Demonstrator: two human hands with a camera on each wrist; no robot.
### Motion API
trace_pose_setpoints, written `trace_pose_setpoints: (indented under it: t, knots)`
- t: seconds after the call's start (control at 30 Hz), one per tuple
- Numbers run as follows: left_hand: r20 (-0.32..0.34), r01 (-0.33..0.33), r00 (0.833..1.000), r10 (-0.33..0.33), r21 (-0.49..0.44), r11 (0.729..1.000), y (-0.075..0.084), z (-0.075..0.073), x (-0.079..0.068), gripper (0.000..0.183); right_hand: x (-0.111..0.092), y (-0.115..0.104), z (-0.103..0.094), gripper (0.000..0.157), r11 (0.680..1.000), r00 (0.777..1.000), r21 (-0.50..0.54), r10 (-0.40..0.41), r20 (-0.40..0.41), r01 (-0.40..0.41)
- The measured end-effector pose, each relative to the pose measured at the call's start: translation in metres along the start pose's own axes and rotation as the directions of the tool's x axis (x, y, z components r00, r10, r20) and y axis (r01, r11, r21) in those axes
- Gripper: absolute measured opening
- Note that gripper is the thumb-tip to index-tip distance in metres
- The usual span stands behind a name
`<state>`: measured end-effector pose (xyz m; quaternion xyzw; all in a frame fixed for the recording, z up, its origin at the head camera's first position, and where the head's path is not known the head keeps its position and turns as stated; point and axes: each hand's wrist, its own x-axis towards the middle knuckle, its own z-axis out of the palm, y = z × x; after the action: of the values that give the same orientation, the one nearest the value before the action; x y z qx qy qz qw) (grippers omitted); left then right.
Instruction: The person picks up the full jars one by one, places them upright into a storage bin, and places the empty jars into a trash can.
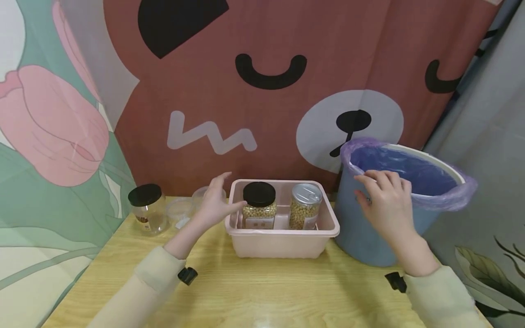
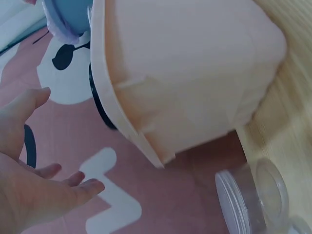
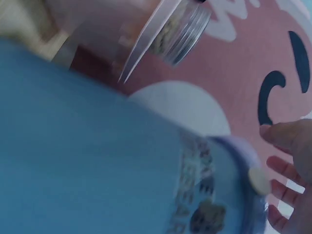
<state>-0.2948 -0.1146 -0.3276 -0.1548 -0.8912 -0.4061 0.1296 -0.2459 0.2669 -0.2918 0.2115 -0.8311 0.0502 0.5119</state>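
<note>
My left hand (image 1: 213,202) hovers at the left side of a pink plastic basket (image 1: 283,245), thumb and fingers spread apart with nothing between them. Inside the basket stand a black-lidded jar (image 1: 259,212) and a silver-topped can (image 1: 305,209), both clear and filled with small yellowish pieces. In front of the blue trash bin (image 1: 361,232), near its rim, is my right hand (image 1: 387,205), fingers loosely bent and holding nothing. The right wrist view shows the right thumb (image 3: 285,134) apart from the fingers. Whether the right hand touches the bin, I cannot tell.
A clear jar with a black lid (image 1: 146,209) stands at the table's left. Clear round containers (image 1: 180,209) are beside it, partly behind my left arm. A purple bag (image 1: 451,200) lines the bin. A bear-print curtain (image 1: 283,123) hangs behind the wooden table (image 1: 262,291).
</note>
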Motion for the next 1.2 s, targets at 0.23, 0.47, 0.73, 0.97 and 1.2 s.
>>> trace_pose_setpoints:
  t: [0.23, 0.47, 0.73, 0.97, 1.2]
  knots:
    - [-0.124, -0.020, 0.992, 0.015, -0.032, 0.999, -0.024, -0.016, -0.017, 0.082, -0.003, 0.020, 0.007, 0.041, 0.995, 1.000, -0.099, -0.018, 0.024, 0.021]
    - [-0.130, 0.025, 0.991, -0.033, -0.060, 0.998, -0.054, -0.026, -0.031, 0.079, -0.007, 0.024, 0.006, 0.042, 0.995, 0.998, -0.076, -0.064, 0.020, 0.065]
    - [-0.170, 0.102, 0.981, -0.099, 0.009, 0.995, -0.089, -0.033, -0.045, 0.077, -0.015, 0.021, -0.016, 0.043, 0.996, 0.997, -0.047, -0.079, 0.019, 0.080]
    - [-0.292, 0.063, 0.955, -0.048, 0.042, 0.997, -0.114, -0.034, -0.052, 0.075, -0.025, 0.015, -0.029, 0.021, 0.995, 0.994, 0.003, -0.104, -0.033, 0.104]
    - [-0.500, -0.084, 0.847, 0.180, 0.208, 0.974, -0.145, -0.054, -0.052, 0.076, -0.030, 0.004, -0.033, 0.038, 0.993, 0.984, 0.020, -0.108, -0.144, 0.112]
